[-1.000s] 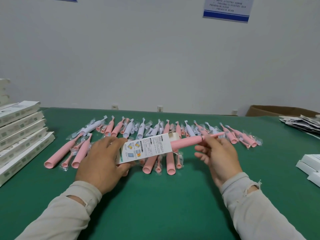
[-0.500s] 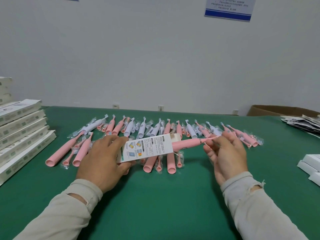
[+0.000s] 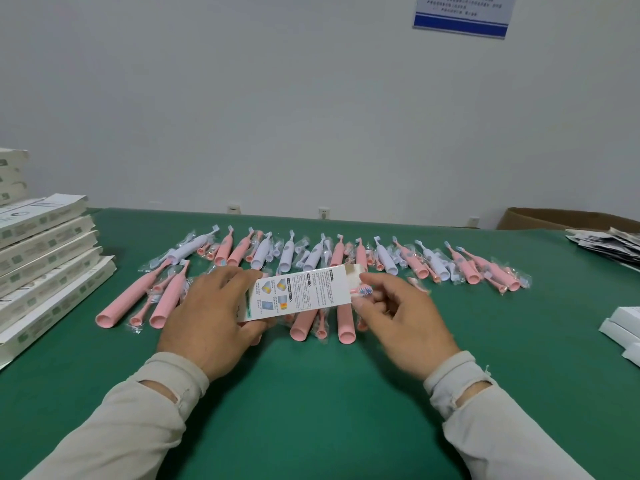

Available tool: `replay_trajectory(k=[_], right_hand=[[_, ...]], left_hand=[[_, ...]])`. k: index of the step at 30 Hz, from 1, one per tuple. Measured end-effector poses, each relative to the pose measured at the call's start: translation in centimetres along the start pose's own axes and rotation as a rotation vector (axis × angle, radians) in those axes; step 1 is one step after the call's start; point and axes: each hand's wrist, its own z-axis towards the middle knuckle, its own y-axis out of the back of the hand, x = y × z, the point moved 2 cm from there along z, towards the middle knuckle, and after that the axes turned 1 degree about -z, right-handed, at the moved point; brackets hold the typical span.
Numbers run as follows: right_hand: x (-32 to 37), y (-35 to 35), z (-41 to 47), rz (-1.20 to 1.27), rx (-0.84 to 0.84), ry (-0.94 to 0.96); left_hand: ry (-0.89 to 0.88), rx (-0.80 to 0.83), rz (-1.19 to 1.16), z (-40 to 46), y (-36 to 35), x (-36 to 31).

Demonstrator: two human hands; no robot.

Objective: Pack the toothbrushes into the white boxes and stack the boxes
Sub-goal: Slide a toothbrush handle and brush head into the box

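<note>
My left hand (image 3: 211,317) grips a white printed box (image 3: 298,292) by its left end, held just above the green table. A pink toothbrush (image 3: 364,291) sits almost fully inside the box; only its bristle head shows at the open right end. My right hand (image 3: 398,313) pinches that head with its fingertips. Beyond the hands lie two rows of loose pink toothbrushes (image 3: 138,292) and white toothbrushes (image 3: 384,259), many in clear wrappers.
A stack of packed white boxes (image 3: 45,265) stands at the left table edge. Flat white boxes (image 3: 623,327) lie at the right edge, a pile of leaflets (image 3: 606,245) at the far right, and a brown carton (image 3: 554,220) behind it.
The pink toothbrush has slid leftward into the box, from mostly outside to only its head showing. My right hand moved left with it toward the box's open end.
</note>
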Motion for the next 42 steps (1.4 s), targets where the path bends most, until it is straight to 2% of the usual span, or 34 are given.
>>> replay_trajectory(k=[7,11,15,16,18,20,21,22,24,26,31,33,35,37,40,42], right_hand=[[1.2,0.4,-0.3,0.170,-0.080,0.002],[1.6,-0.1,-0.5,0.056,-0.046,0.066],[1.8,0.1,-0.4,0.164,0.034,0.075],[1.5,0.5,-0.2,0.199,0.008,0.049],[0.6,2.3,0.6,0.225,-0.185,-0.025],[-1.2,4.9,1.2,0.070,-0.434,-0.151],[-2.2,6.1,1.3,-0.083,-0.489,-0.229],[-3.1,7.0,1.2,-0.251,-0.466,-0.319],[-4.6,7.7,1.1,-0.501,-0.249,-0.521],[-4.8,7.1,1.0,-0.601,-0.049,-0.619],[-2.8,5.3,1.1,-0.748,0.143,-0.545],[-2.5,5.1,1.0,-0.662,0.126,-0.506],[-2.0,5.2,0.9,-0.453,0.062,-0.460],[-1.2,5.0,0.8,-0.220,-0.009,-0.364],[0.2,3.8,0.6,0.272,-0.138,-0.192],[1.1,3.1,0.4,0.466,-0.205,-0.110]], left_hand=[[-0.015,-0.016,-0.024,-0.1,0.0,-0.2],[-0.023,-0.014,-0.022,-0.1,0.1,-0.2],[-0.021,-0.008,-0.020,0.0,0.0,-0.1],[-0.017,-0.013,-0.017,0.0,0.0,-0.1],[-0.008,-0.022,-0.009,0.0,0.0,0.0],[-0.002,-0.038,-0.003,0.1,0.0,0.1],[-0.002,-0.044,-0.002,0.1,0.0,0.2],[-0.002,-0.046,0.001,0.1,-0.1,0.1],[0.000,-0.043,0.005,0.1,-0.1,0.0],[0.000,-0.044,0.002,0.0,-0.1,-0.1],[0.005,-0.036,-0.010,0.0,0.0,-0.1],[0.009,-0.032,-0.004,0.0,0.0,-0.1],[0.007,-0.028,0.009,0.1,0.0,-0.1],[0.010,-0.019,0.013,0.1,-0.1,0.0],[0.001,-0.010,0.010,0.0,-0.3,0.0],[-0.009,-0.013,0.006,0.0,-0.2,0.0]])
